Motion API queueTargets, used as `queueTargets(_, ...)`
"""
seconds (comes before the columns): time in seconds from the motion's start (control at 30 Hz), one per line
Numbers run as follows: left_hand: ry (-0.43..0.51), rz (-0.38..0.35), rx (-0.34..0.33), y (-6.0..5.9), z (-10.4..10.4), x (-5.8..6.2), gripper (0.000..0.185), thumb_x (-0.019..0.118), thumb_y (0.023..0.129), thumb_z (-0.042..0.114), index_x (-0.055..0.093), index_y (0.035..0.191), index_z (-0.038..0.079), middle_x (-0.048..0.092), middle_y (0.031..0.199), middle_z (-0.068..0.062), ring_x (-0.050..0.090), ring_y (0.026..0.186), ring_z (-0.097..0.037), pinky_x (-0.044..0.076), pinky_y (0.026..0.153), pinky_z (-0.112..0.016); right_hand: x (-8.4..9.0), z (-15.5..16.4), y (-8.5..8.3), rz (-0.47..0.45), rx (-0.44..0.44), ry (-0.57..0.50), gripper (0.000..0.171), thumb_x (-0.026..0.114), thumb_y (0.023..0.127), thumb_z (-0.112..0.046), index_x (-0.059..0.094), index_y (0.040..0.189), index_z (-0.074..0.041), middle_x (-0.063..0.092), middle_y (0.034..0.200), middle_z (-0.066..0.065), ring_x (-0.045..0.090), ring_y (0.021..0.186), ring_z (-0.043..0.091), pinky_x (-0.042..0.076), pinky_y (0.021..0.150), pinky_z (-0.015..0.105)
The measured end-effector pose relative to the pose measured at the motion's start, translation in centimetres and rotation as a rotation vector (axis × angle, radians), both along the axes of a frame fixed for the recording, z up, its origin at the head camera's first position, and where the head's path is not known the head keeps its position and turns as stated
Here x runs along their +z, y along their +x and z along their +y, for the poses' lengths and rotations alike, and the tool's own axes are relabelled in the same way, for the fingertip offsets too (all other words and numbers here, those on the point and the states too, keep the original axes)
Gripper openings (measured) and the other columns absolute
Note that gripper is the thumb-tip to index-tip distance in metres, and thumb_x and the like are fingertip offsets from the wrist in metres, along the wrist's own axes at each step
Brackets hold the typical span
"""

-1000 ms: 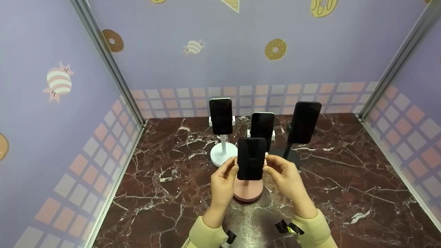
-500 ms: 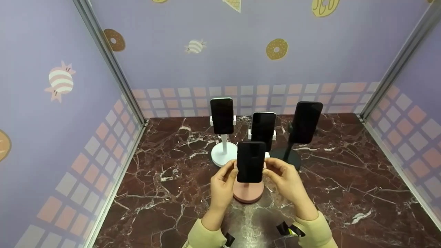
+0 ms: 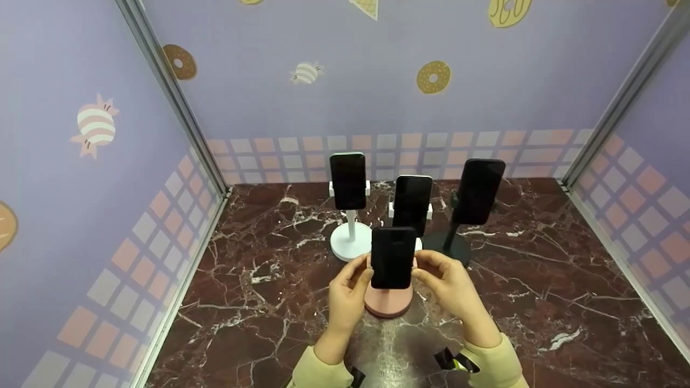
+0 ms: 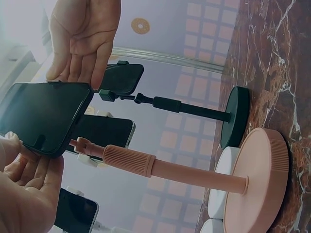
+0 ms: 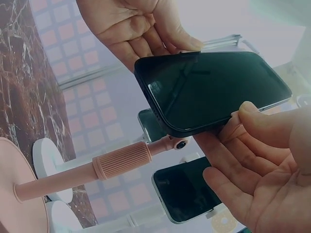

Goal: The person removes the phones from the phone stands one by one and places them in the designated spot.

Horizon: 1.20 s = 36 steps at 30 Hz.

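A black smartphone (image 3: 392,258) sits upright in the clamp of a pink phone stand (image 3: 388,306), at the front of the group. My left hand (image 3: 347,302) pinches the clamp at the phone's left edge between thumb and fingers. On the opposite edge my right hand (image 3: 450,283) does the same; the right wrist view shows its thumb on the pink clamp end (image 5: 234,121), with the other fingers behind the phone. The ribbed collar (image 4: 127,160) and post of the stand are untouched. Most of the clamp is hidden behind the phone.
Three more stands with phones stand behind: a white one (image 3: 349,242) at left, another white one with a phone (image 3: 412,202) directly behind, and a black one (image 3: 452,249) at right. Purple patterned walls (image 3: 372,108) enclose the dark marble table (image 3: 259,312).
The phone in the pink stand's clamp has moved down a little, its top edge more than its bottom. Both hands have shifted slightly down with it, keeping their grip. The other stands have stayed put.
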State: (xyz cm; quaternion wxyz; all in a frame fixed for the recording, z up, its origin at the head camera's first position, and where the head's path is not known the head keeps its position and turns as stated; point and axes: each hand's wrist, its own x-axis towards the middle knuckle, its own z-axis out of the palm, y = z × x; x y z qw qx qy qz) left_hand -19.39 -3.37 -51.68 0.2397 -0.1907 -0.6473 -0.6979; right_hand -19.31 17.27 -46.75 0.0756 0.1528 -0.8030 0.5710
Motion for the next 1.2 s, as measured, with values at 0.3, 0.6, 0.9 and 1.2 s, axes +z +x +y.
queueTargets(0.3,0.009,-0.005,-0.016,0.0,0.0,0.2,0.029,0.063,0.096,-0.008,0.063,0.124,-0.017,0.069,0.117,-0.033,0.069,0.099,-0.002,0.059,0.083,-0.018,0.0,0.2,0.1,0.003,0.018,-0.004,0.029,0.072,0.094,0.0,0.067,0.12,0.011,0.074,0.112,0.023,0.067,0.095,0.0,0.057,0.082,0.015)
queueTargets(0.6,0.005,-0.029,-0.02,0.1,0.0,0.2,0.029,0.063,0.096,-0.008,0.064,0.124,-0.015,0.071,0.111,-0.032,0.069,0.097,-0.002,0.059,0.083,-0.018,0.3,0.1,0.3,-0.028,0.018,0.003,0.031,0.073,0.093,-0.001,0.067,0.121,0.011,0.073,0.112,0.023,0.069,0.097,0.004,0.057,0.083,0.015)
queueTargets(0.9,-0.002,-0.016,-0.001,0.1,-0.1,0.1,0.028,0.063,0.096,-0.008,0.065,0.122,-0.016,0.07,0.11,-0.033,0.069,0.094,-0.002,0.059,0.08,-0.018,1.9,-0.8,0.9,0.089,-0.048,-0.011,0.059,0.073,0.093,-0.001,0.051,0.147,0.001,0.063,0.138,0.018,0.063,0.128,0.022,0.052,0.106,0.026)
queueTargets(1.2,0.009,-0.031,-0.021,0.1,-0.1,0.2,0.029,0.063,0.096,-0.009,0.064,0.124,-0.015,0.07,0.114,-0.033,0.07,0.096,-0.003,0.06,0.082,-0.02,3.3,-1.8,0.9,0.248,-0.032,0.064,0.076,0.075,0.092,-0.003,0.034,0.155,0.007,0.049,0.154,0.022,0.049,0.142,0.041,0.045,0.112,0.058)
